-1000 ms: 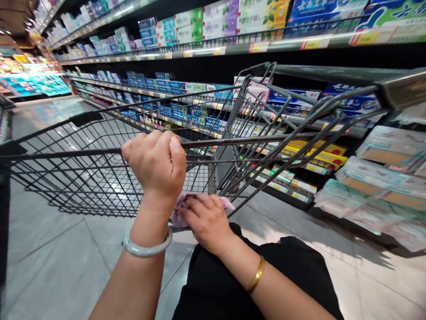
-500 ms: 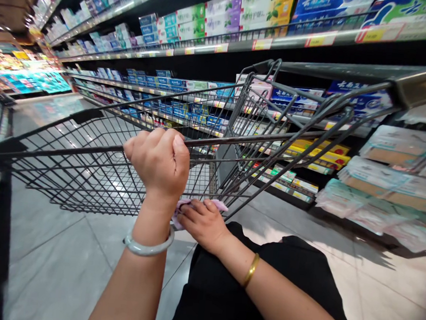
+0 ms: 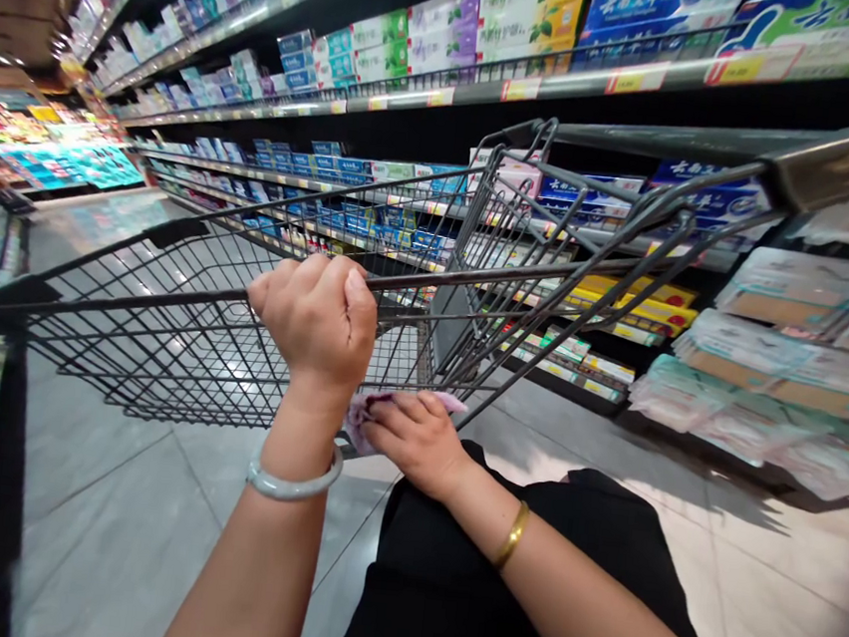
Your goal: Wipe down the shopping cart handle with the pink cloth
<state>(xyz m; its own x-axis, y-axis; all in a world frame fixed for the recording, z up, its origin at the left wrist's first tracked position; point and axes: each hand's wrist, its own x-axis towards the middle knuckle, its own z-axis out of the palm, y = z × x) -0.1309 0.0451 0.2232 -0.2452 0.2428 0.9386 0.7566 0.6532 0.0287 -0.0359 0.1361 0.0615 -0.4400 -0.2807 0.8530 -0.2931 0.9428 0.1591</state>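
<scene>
Long store shelves (image 3: 407, 100) down the aisle, packed with blue, green and purple toothpaste boxes (image 3: 529, 13); yellow price tags (image 3: 518, 89) along the rails. Flat pale packets (image 3: 795, 289) stacked at right. Glossy grey tiled floor (image 3: 112, 519) below.

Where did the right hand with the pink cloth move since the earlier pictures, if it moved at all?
No. The right hand stays on the pink cloth against the cart frame, just below the left hand.

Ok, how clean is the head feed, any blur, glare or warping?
Head view: left hand, right hand and cart are sharp at centre; packets at the right edge smear and bend; floor shows glare patches through the basket wires; corners go dark.
</scene>
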